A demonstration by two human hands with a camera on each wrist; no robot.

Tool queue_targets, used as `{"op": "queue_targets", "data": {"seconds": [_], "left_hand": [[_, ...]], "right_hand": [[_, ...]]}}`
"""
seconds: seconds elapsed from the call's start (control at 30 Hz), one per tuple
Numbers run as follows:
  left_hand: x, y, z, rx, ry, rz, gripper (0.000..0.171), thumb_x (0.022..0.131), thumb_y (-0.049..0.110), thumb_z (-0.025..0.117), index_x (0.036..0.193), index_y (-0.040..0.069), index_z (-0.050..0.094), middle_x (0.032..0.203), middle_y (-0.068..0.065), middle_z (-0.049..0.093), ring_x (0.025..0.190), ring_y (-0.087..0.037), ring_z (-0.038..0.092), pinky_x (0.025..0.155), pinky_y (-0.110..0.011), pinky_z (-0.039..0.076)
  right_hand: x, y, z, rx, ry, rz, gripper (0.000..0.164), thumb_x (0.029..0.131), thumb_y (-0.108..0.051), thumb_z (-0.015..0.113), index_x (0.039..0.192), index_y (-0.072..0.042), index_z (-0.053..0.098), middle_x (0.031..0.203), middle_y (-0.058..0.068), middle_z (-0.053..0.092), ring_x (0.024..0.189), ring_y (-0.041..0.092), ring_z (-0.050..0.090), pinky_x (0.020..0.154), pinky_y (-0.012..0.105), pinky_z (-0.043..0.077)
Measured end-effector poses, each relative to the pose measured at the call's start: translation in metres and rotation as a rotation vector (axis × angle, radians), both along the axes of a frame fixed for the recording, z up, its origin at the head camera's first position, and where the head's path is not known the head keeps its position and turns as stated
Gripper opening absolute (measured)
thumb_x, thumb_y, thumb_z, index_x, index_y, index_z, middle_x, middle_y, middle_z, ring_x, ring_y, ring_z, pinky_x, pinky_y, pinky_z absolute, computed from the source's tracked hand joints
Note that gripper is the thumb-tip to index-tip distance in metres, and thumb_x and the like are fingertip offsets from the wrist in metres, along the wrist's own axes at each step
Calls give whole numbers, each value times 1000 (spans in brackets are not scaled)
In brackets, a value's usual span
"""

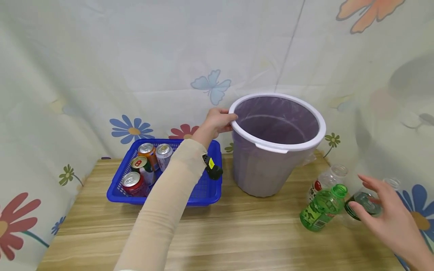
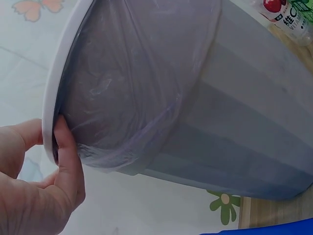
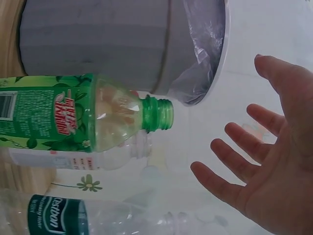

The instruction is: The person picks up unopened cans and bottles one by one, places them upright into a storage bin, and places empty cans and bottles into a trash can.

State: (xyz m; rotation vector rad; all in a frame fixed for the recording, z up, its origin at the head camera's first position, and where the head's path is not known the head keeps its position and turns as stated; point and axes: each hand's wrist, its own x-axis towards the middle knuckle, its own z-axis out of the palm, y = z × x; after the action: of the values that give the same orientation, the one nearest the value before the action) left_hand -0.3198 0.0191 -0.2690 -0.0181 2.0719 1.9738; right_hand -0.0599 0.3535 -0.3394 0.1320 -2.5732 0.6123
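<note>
My left hand (image 1: 218,122) pinches the white rim of a grey trash can (image 1: 261,165), thumb on one side and fingers on the other. A thin plastic liner (image 2: 132,88) shows inside the can and hangs over its outside below the rim. My right hand (image 1: 390,214) is spread and holds nothing, near the bottles at the right. Closest to it are an uncapped green plastic bottle (image 1: 323,207) and a clear bottle with a dark green label (image 3: 56,215). Another clear bottle (image 1: 330,177) with a red-and-white label stands behind the green one.
A blue plastic basket (image 1: 203,199) stands at the left, with several drink cans (image 1: 139,182) in its left part. My left forearm passes over it. Behind the wooden table (image 1: 237,233) hangs a flowered curtain (image 1: 162,67), which also closes off both sides.
</note>
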Motion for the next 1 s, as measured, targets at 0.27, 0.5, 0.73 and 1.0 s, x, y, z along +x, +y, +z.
{"op": "queue_targets", "data": {"seconds": [0.27,0.5,0.73,1.0], "left_hand": [[0,-1,1,5,-22,-20,44,85,10,63,126,-2,51,95,-12,60,70,-15,60,72,-27,55],[-2,-5,0,-6,-27,-20,41,85,10,62,122,-3,53,92,-10,59,69,-14,60,72,-26,55],[-2,-6,1,-9,-31,-18,42,85,10,63,124,-2,52,93,-10,60,70,-14,61,72,-26,55],[0,-5,2,-22,-28,-16,40,84,10,63,121,-2,54,91,-10,59,70,-15,61,72,-26,55]], "right_hand": [[6,2,-19,-118,11,-23,78,80,-1,68,144,-15,27,136,19,37,111,-22,25,70,-6,28],[5,1,-43,-248,45,-9,78,81,6,64,145,-13,24,136,-22,30,109,-20,29,73,-6,32],[5,0,-67,-295,3,-40,85,81,3,65,148,-15,15,144,-1,28,112,-18,26,73,-6,29],[5,-4,-85,-372,8,-84,85,82,4,63,148,-16,13,144,0,28,116,-13,28,75,-5,28]]}}
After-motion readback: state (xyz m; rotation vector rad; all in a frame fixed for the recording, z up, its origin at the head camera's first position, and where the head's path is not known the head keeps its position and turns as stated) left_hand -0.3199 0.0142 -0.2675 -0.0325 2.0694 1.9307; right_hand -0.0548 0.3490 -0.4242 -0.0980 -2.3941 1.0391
